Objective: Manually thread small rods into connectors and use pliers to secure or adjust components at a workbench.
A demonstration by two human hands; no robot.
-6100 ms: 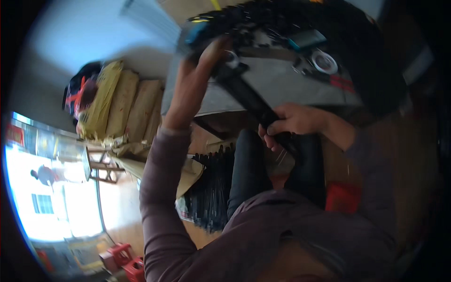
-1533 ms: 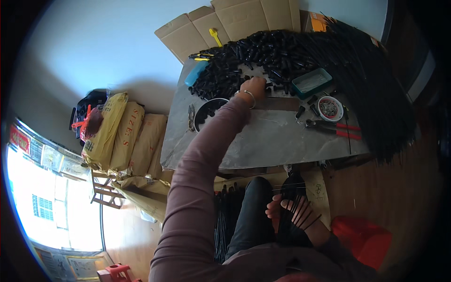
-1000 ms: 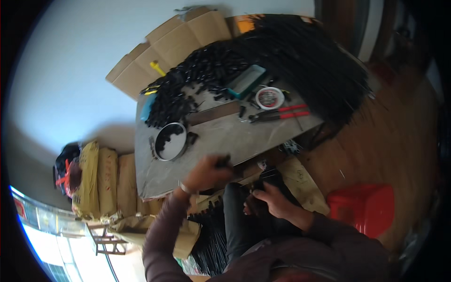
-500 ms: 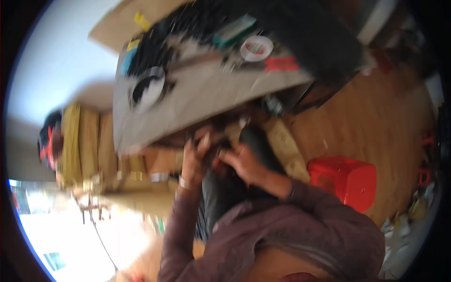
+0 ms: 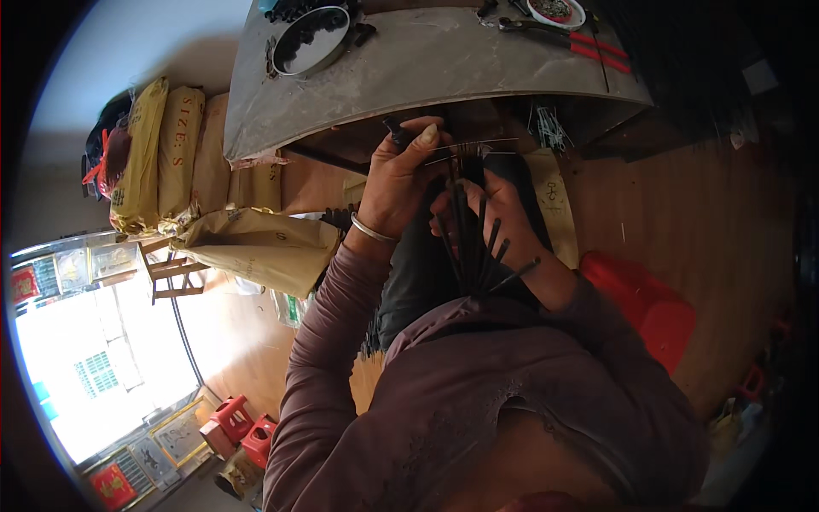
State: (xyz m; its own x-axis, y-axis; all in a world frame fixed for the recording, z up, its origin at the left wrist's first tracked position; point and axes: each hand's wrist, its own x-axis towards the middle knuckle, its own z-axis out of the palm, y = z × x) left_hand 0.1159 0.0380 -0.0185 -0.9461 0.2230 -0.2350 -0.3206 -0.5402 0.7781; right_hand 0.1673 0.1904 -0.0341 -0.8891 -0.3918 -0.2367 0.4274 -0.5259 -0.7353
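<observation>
Just below the table's front edge, above my lap, both hands work close together. My left hand (image 5: 399, 175) is closed, thumb against fingers, with a small black knobbed piece (image 5: 396, 130) sticking out at its far side. Thin straight wires (image 5: 482, 141) cross from near its fingertips toward the right. In my right hand (image 5: 503, 205), fingers are curled round a bundle of slim black rods (image 5: 463, 230). The rods' near ends fan out toward my body, while thin ends bunch up between the hands. Which wires belong to which hand I cannot tell.
The grey table (image 5: 409, 64) carries a round dish (image 5: 294, 75) with black pieces, red-handled pliers (image 5: 597, 53) and a white bowl (image 5: 583, 19). Metal pieces (image 5: 548, 126) sit beneath its edge. Full sacks (image 5: 177, 145) stand at left, a red stool (image 5: 644, 311) at right.
The view has swung, so the table sits higher and the blur is gone. My hands have come up near the table edge, and the rods and wires now show clearly.
</observation>
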